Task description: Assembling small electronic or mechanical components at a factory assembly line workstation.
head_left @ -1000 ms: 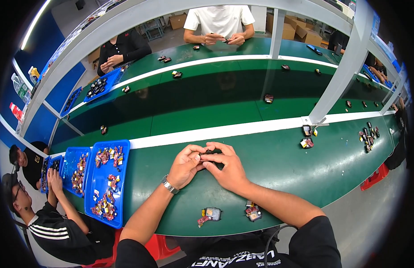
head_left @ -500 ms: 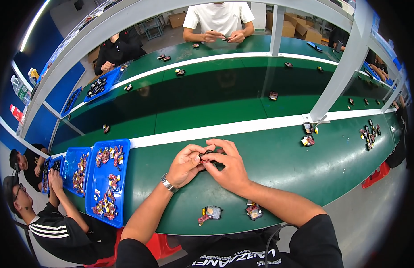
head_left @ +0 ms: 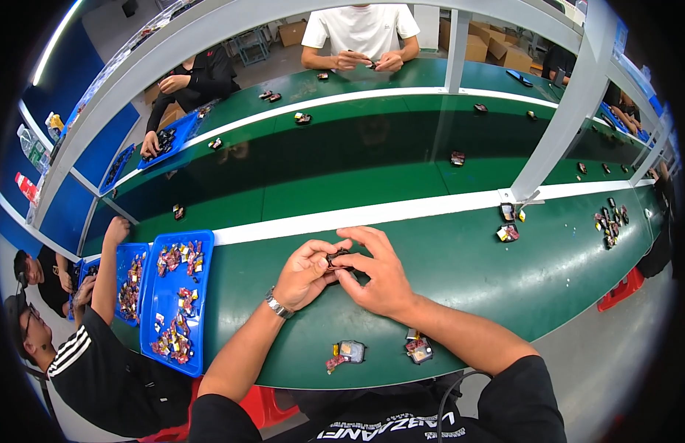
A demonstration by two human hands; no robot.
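Above the green work surface [head_left: 460,280], both my hands hold one small black part with reddish bits [head_left: 336,258], mostly hidden by fingers. My left hand [head_left: 302,277], below which a metal watch sits on the wrist, grips it from the left, thumb and fingers closed around it. From the other side my right hand [head_left: 377,275] pinches it with thumb and fingertips. Nearer to me lie two similar small black-rimmed assemblies: one with a pale window and reddish wiring [head_left: 350,351], the other [head_left: 420,351] beside my right forearm.
To the left, a blue tray [head_left: 165,284] holds many reddish and yellow parts. A co-worker [head_left: 98,362] sits beyond it. Behind a white rail [head_left: 313,224], spaced-out assemblies lie on a green belt [head_left: 342,193]. A grey post [head_left: 560,122] rises at right, near more assemblies [head_left: 507,232].
My hands stay nearly in place around the part. The left co-worker has raised an arm toward the belt; a person across has reached into a far blue tray. Belt assemblies have shifted slightly right.
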